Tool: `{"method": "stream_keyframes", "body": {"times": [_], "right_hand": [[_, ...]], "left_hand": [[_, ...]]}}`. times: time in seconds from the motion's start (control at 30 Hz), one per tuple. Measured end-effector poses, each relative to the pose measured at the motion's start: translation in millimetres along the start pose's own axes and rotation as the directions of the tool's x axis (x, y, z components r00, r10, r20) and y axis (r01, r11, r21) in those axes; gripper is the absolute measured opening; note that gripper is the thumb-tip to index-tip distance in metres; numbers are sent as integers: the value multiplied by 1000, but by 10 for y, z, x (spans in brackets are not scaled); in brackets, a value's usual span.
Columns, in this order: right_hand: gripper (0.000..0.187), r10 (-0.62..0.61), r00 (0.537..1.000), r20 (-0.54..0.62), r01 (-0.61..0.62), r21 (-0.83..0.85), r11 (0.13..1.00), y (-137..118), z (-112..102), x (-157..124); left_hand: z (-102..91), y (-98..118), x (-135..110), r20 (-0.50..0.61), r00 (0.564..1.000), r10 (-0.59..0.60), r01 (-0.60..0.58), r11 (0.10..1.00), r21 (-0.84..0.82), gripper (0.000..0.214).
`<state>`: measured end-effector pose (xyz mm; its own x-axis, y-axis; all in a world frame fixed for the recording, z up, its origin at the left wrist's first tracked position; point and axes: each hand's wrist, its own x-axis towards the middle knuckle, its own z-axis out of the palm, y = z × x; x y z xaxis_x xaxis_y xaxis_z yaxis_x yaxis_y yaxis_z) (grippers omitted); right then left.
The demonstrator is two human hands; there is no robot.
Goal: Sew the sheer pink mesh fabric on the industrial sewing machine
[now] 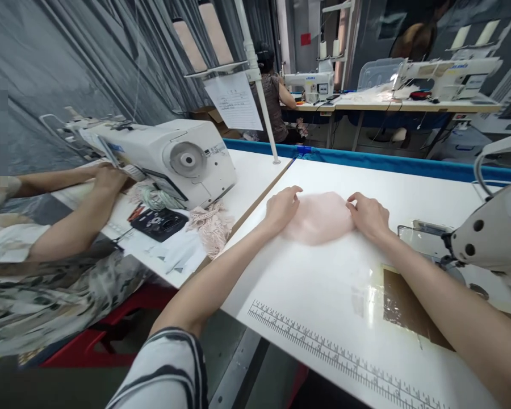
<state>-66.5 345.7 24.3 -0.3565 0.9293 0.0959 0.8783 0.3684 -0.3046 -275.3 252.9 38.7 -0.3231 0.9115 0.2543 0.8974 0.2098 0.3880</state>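
A pale pink piece of fabric (319, 218) lies flat on the white worktable (315, 289). My left hand (281, 207) rests on its left edge, fingers curled and pinching the cloth. At the fabric's right edge, my right hand (368, 215) does the same with bent fingers. Both forearms reach in from the near side of the table.
A white sewing machine (489, 233) stands at my right, a printed ruler (340, 355) runs along the near table edge. To the left a co-worker's arms (74, 213) work at another sewing machine (170, 159) beside lace scraps (208, 224). Another person (272, 96) sews farther back.
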Motion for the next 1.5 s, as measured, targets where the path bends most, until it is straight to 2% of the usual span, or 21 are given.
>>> {"method": "stream_keyframes", "body": {"times": [0.13, 0.27, 0.37, 0.47, 0.57, 0.67, 0.77, 0.83, 0.87, 0.9, 0.93, 0.97, 1.0, 1.03, 1.1, 1.13, 1.17, 1.27, 1.33, 1.5], "right_hand": [[36, -32, 999, -1, 32, -10, 999, -9, -3, -24], [35, -64, 998, -18, 64, 4, 998, -14, 1, -33], [36, -106, 993, -57, 108, 42, 993, 5, -36, -75], [38, -187, 976, -108, 197, 83, 977, 79, -152, -239], [32, -317, 936, -152, 334, 97, 938, 230, -335, -605], [31, -462, 871, -166, 480, 86, 873, 483, -530, -1127], [24, -546, 815, -196, 564, 49, 824, 880, -695, -1639], [27, -555, 792, -253, 576, 7, 818, 1241, -793, -1894], [29, -576, 748, -331, 594, -54, 802, 1444, -842, -1986], [31, -566, 727, -389, 577, -102, 810, 1656, -893, -2055], [33, -538, 724, -433, 537, -137, 833, 1868, -944, -2101], [34, -492, 734, -469, 466, -180, 866, 2070, -994, -2128], [38, -429, 769, -475, 370, -217, 903, 2254, -1041, -2138], [44, -380, 801, -463, 293, -251, 923, 2414, -1082, -2135], [58, -313, 855, -413, 208, -279, 938, 2642, -1136, -2107], [62, -296, 875, -383, 194, -283, 939, 2712, -1149, -2089], [63, -284, 889, -359, 188, -278, 942, 2756, -1155, -2071], [50, -237, 916, -324, 161, -245, 956, 2795, -1157, -2030], [39, -191, 926, -326, 121, -223, 967, 2795, -1170, -2011], [32, -98, 938, -333, 34, -191, 981, 2797, -1274, -1980]], "left_hand": [[-79, 114, -113, 18, 996, 84, -85, 996, 31, 38], [-23, 165, -272, 187, 958, 219, -223, 975, 0, 51], [48, 146, -363, 269, 930, 249, -265, 964, 21, 68], [68, 143, -391, 292, 920, 262, -290, 955, 55, 78], [57, 176, -383, 314, 906, 283, -323, 943, 84, 84], [64, 179, -364, 330, 894, 304, -362, 923, 131, 85], [93, 115, -335, 292, 889, 351, -405, 902, 148, 81], [103, 67, -322, 193, 893, 407, -437, 886, 153, 75], [101, 57, -323, 114, 893, 435, -449, 880, 158, 71], [95, 64, -333, 26, 884, 467, -465, 871, 161, 66], [86, 93, -354, -68, 859, 508, -493, 855, 160, 60], [75, 150, -390, -154, 811, 565, -543, 824, 161, 53], [64, 237, -440, -226, 737, 637, -615, 770, 168, 45], [56, 353, -506, -282, 639, 716, -698, 693, 180, 38], [55, 663, -680, -309, 395, 865, -857, 468, 214, 25], [67, 844, -780, -294, 302, 907, -907, 368, 206, 21], [88, 1031, -883, -262, 233, 937, -942, 284, 179, 23], [211, 1550, -1154, -229, 136, 964, -988, 149, 37, 35], [330, 1810, -1272, -245, 103, 964, -995, 98, -33, 37], [599, 2176, -1375, -224, 91, 970, -988, 60, -141, 39]]}}
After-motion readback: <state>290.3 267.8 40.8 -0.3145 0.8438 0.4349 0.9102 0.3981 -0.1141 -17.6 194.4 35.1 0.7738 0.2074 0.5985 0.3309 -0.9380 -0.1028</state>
